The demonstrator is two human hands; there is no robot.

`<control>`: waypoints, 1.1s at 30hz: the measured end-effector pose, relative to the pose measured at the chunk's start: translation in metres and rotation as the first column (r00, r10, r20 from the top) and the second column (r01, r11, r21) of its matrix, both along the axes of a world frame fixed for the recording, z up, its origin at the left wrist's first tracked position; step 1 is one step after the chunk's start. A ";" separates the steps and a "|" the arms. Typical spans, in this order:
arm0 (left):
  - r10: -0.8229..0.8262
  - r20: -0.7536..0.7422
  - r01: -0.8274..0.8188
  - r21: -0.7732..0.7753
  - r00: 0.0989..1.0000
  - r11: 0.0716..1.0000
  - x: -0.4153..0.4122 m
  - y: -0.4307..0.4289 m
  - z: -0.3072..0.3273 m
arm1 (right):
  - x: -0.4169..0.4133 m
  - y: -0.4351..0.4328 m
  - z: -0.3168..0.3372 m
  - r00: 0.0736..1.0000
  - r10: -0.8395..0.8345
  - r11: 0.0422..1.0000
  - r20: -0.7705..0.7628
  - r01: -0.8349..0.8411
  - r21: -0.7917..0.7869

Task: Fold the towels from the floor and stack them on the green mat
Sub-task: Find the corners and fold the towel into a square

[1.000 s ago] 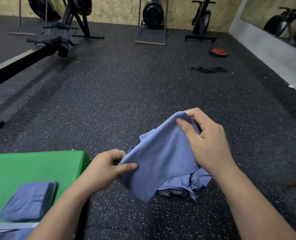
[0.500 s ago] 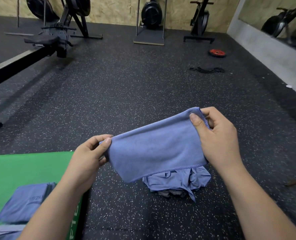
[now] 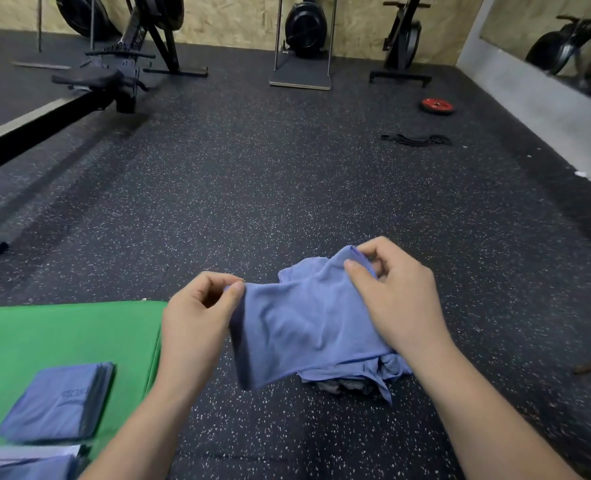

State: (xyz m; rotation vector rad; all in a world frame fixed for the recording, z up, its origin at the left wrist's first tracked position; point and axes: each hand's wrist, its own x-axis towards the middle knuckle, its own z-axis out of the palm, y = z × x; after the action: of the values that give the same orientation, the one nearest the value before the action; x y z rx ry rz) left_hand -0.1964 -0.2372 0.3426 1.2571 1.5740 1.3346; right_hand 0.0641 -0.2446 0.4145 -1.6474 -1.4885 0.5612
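Grip: left hand (image 3: 197, 317), right hand (image 3: 396, 299) fingers pinch towel's (image 3: 304, 327) top corners.
Risk: slack cloth could snag pile (image 3: 377, 370) at 5 o'clock, skewing fold.

**Gym gear around the room**

A rowing machine (image 3: 121, 81) stretches in from the left, its long rail running to the picture's edge. Against the chipboard wall (image 3: 238, 19) at the back stand a black flywheel unit (image 3: 302, 29) on a flat board (image 3: 301, 77) and, to its right, another upright machine (image 3: 403, 39). A red weight plate (image 3: 437, 106) lies flat near the right wall, with a black band (image 3: 415, 140) nearer the camera. A mirror (image 3: 564, 36) on the right reflects more equipment.
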 end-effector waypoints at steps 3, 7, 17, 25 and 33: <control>-0.055 -0.021 0.054 -0.028 0.998 0.998 0.014 -0.005 -0.001 | -0.020 -0.004 -0.008 0.996 0.073 0.997 0.048 -0.071 -0.043; -0.093 0.020 0.093 -0.038 0.995 0.995 0.032 -0.014 0.001 | -0.044 -0.009 -0.026 0.971 0.155 0.987 0.181 -0.147 -0.057; -0.102 0.080 0.106 -0.049 0.992 0.993 0.042 -0.023 0.006 | -0.066 -0.018 -0.036 0.919 0.274 0.961 0.285 -0.250 -0.119; -0.100 0.030 0.101 -0.050 0.995 0.994 0.037 -0.024 0.010 | -0.072 -0.026 -0.028 0.879 0.424 0.898 0.218 -0.378 -0.224; -0.136 -0.045 0.134 -0.044 0.990 0.990 0.025 -0.017 0.013 | -0.064 -0.023 -0.032 0.832 0.533 0.831 0.154 -0.481 -0.280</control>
State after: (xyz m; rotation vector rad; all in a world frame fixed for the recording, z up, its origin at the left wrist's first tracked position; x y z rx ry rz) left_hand -0.1710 -0.2545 0.3551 1.3540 1.5129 1.1901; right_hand 0.0001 -0.2677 0.3829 -1.5111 -2.1316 0.8887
